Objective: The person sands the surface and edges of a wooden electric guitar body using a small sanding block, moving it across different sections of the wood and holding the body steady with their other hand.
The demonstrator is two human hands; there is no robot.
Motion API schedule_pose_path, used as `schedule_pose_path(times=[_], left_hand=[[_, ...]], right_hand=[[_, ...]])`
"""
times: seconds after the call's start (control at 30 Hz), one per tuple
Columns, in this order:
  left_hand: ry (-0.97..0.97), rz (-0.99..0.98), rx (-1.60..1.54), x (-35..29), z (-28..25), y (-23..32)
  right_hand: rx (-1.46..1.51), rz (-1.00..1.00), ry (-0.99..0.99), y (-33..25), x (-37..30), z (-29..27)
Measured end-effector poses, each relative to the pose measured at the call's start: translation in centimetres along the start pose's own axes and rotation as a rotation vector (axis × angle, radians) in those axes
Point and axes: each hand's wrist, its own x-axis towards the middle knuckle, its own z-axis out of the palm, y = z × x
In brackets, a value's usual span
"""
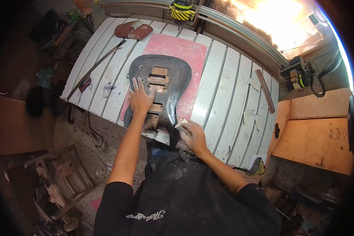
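Note:
A dark electric guitar body [177, 78] with bare-wood cutouts lies flat on a pink mat [196, 55]. My left hand [141, 97] rests on its left part with the fingers spread, holding nothing. At the near right edge of the body, my right hand [193, 137] is closed around a small folded piece of pale sandpaper [181, 123]. The paper is up against the rim by the near horn, or just beside it; I cannot tell whether it touches.
Under the mat is a white slatted table [220, 118]. Reddish-brown sandpaper sheets [133, 30], a long thin bar [102, 65] and a tape measure [85, 83] lie left. A brown strip [265, 91] and pale paper scraps [249, 118] lie right. A metal rail [240, 27] spans the back.

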Motion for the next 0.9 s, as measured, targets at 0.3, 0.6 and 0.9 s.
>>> schedule_pose_path(times=[0.3, 0.6, 0.9], left_hand=[[0.093, -0.01, 0.019, -0.2, 0.2, 0.4], [0.042, -0.043, -0.036, -0.2, -1.1, 0.8], [0.008, -0.053, -0.061, -0.2, -1.4, 1.4]], right_hand=[[-0.213, -0.138, -0.096, -1.2, -0.1, 0.7], [0.068, 0.537, 0.013, 4.5, 4.4, -0.8], [0.174, 0.465, 0.02, 6.8, 4.1, -0.8]])
